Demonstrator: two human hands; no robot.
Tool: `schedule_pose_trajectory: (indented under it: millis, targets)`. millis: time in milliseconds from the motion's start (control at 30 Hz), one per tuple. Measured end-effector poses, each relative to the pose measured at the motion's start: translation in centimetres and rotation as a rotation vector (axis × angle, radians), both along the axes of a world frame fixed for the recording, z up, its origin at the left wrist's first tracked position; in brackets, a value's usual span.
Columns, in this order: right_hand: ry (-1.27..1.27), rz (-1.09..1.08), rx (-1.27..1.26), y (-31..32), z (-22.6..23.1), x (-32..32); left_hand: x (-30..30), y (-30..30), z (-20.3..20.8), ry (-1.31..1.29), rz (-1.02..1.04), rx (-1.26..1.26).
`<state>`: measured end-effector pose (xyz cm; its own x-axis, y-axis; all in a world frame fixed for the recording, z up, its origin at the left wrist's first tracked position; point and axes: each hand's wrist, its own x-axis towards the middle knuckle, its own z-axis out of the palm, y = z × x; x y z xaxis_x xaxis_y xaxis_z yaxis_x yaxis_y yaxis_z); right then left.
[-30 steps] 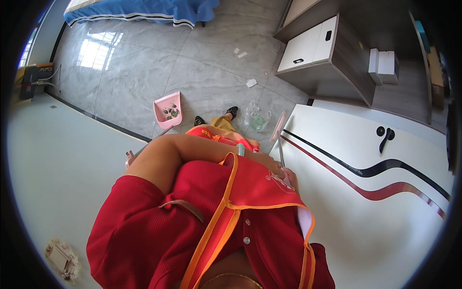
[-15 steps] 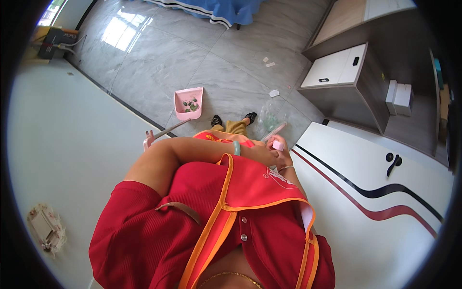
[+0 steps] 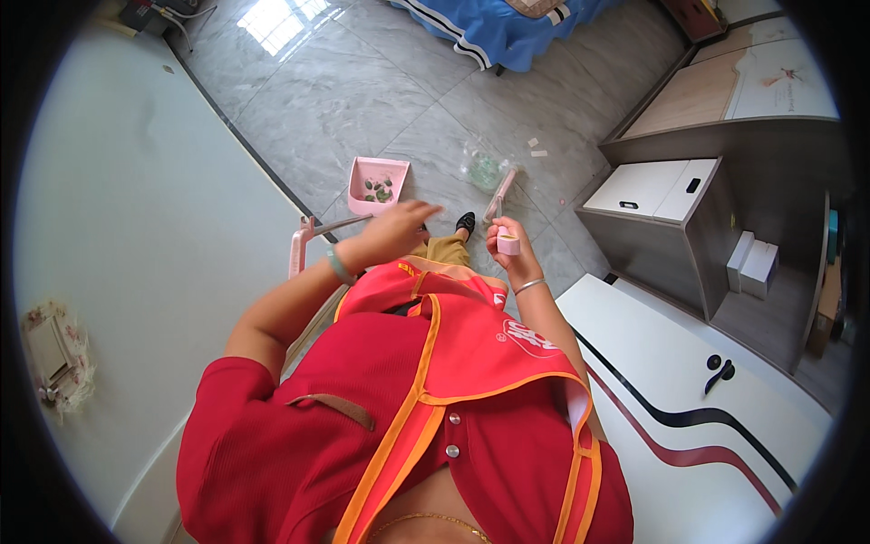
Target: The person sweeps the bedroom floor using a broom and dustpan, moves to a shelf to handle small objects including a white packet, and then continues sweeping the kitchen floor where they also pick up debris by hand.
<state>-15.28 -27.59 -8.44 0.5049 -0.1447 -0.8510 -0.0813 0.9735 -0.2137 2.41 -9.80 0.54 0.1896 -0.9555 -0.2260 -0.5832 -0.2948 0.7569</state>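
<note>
My right hand [image 3: 518, 252] is closed round the pink-topped handle of a broom [image 3: 508, 243]. The broom's narrow pink head [image 3: 501, 193] is on the floor beyond my feet, beside a crumpled clear, greenish plastic piece [image 3: 487, 170]. My left hand [image 3: 403, 228] hovers in front of my waist, fingers stretched out and slightly blurred, with nothing seen in it. Just past it stands a pink dustpan [image 3: 359, 198] with several dark green bits inside. Its grey pole and pink grip [image 3: 299, 249] rise toward the wall, left of my left wrist.
A pale wall [image 3: 118, 199] runs along the left, with a frilled frame [image 3: 54, 354] on it. At right are a grey-brown cabinet [image 3: 634, 236] and a white door [image 3: 675, 372]. A blue cloth [image 3: 507, 41] hangs at the far side. Paper scraps [image 3: 538, 153] lie on the grey tiles.
My left hand has left my right hand and swung left and forward. My right hand keeps the broom, now held more upright. The view has shifted, bringing more of the cabinet in.
</note>
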Motion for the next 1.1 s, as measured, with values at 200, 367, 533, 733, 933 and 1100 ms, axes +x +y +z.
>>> schedule_pose_trajectory:
  millis: [200,367,533,733,933,1100]
  targets:
    - [0.041,-0.008,0.050,-0.8,-0.5,-0.5,4.1,7.0,2.3,-0.277,0.367,0.080]
    - [0.068,-0.028,0.066,-1.2,0.1,-4.3,3.9,13.6,0.4,-0.404,0.529,0.161]
    - [0.106,-0.074,0.029,-1.1,2.0,-6.1,3.4,16.9,-5.9,-0.133,0.854,0.138]
    - [0.174,-0.170,-0.068,-2.0,2.0,-9.2,4.1,12.0,-3.0,0.002,0.809,0.167]
    - [0.194,-0.186,-0.127,-7.2,-0.5,-12.7,4.4,7.1,-0.6,-0.263,0.423,0.160]
    - [0.172,-0.147,-0.239,-13.2,-4.0,-13.6,4.8,2.5,0.2,-0.267,0.399,0.174]
